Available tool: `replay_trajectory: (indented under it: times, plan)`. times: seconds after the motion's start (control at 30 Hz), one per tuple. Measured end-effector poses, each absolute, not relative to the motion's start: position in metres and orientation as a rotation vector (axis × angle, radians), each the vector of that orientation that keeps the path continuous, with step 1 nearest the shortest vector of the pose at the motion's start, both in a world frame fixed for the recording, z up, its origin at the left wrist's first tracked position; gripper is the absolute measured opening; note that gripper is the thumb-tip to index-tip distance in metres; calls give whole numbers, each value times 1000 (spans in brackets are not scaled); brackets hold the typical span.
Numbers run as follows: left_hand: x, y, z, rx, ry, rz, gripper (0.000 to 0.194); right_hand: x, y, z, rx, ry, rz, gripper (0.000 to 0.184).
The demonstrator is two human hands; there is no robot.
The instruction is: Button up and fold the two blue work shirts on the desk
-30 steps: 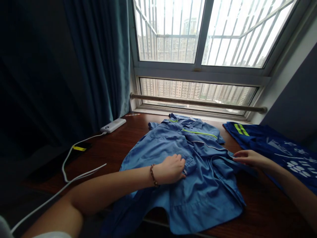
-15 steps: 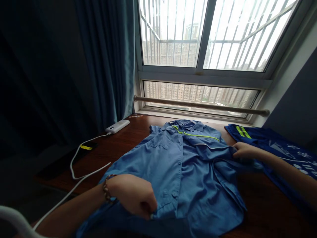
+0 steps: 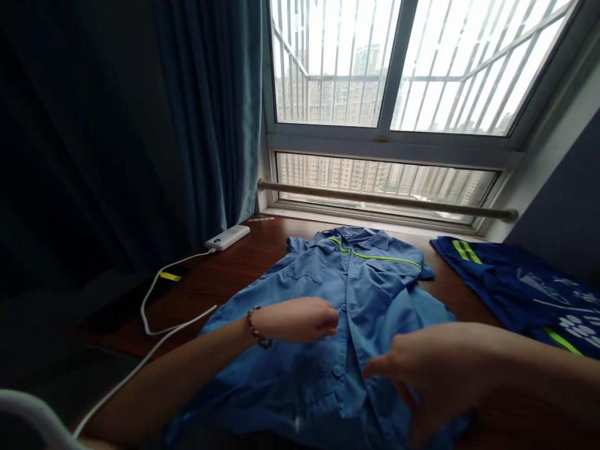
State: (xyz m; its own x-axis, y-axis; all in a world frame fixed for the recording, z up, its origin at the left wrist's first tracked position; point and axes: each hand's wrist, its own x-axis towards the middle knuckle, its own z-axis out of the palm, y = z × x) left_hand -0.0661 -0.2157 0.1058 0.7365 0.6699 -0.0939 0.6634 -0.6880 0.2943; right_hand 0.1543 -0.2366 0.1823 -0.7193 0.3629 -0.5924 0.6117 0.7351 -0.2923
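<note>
A light blue short-sleeved work shirt [image 3: 304, 281] lies front up, its collar toward the window and a yellow-green stripe across the chest. Over the middle of its button strip is my left hand [image 3: 300, 319], with a braided bracelet at the wrist. Its fingers are curled closed, and their tips hide whatever may be between them. My right hand [image 3: 435, 369] is above the shirt's lower right front, fingers apart and pointing down and left toward the strip's edge. The cloth beneath that hand is partly hidden.
A dark blue garment [image 3: 510, 281] with yellow-green bands lies at the right of the brown table [image 3: 262, 240]. A white power bank [image 3: 228, 238] with a white cable [image 3: 145, 312] lies at the left. Behind stand a curtain [image 3: 210, 125] and a window rail [image 3: 375, 197].
My left hand has moved up from the shirt's lower front to mid button strip. My right hand has let go of the shirt's right side and come nearer; that side now lies flatter.
</note>
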Motion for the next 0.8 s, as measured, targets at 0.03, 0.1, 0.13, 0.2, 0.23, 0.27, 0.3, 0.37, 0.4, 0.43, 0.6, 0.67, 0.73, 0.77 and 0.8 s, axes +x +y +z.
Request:
replay_trajectory:
  times: [0.03, 0.1, 0.13, 0.2, 0.23, 0.27, 0.3, 0.37, 0.4, 0.43, 0.6, 0.67, 0.73, 0.77, 0.8]
  plan:
    - [-61, -203, 100, 2687, 1125, 71, 22, 152, -220, 172, 694, 2513, -643, 46]
    - [-51, -170, 84, 2759, 1258, 110, 21, 149, -175, 148, 878, 2685, -517, 38]
    - [-44, -152, 75, 2757, 1309, 97, 18, 147, -149, 134, 1038, 2755, -367, 32]
    - [-31, -111, 57, 2714, 1427, 171, 14, 141, -100, 106, 1427, 2773, -63, 26]
    - [-24, -92, 49, 2658, 1518, 262, 14, 138, -79, 92, 1645, 2727, 43, 27]
    - [-17, -73, 43, 2638, 1580, 312, 17, 134, -62, 78, 1746, 2693, 76, 31]
    - [-12, -55, 38, 2623, 1628, 342, 21, 130, -47, 64, 1820, 2664, 90, 36]
    - [-4, -26, 29, 2598, 1727, 417, 31, 124, -28, 40, 1929, 2613, 96, 42]
    - [-2, -15, 26, 2588, 1771, 443, 34, 122, -21, 30, 1971, 2594, 96, 45]
    - [-1, -6, 22, 2580, 1808, 460, 36, 122, -15, 21, 2003, 2578, 95, 46]
    - [-3, 17, 9, 2578, 1877, 403, 32, 147, 11, 5, 1924, 2599, 69, 50]
    - [0, 24, 10, 2587, 1871, 357, 33, 157, 23, 10, 1878, 2611, 43, 47]
    - [4, 32, 15, 2582, 1870, 309, 31, 160, 36, 18, 1890, 2597, 20, 39]
    - [6, 37, 19, 2572, 1877, 292, 29, 158, 42, 21, 1913, 2584, 17, 36]
    - [8, 42, 22, 2558, 1891, 285, 27, 153, 48, 23, 1941, 2572, 20, 34]
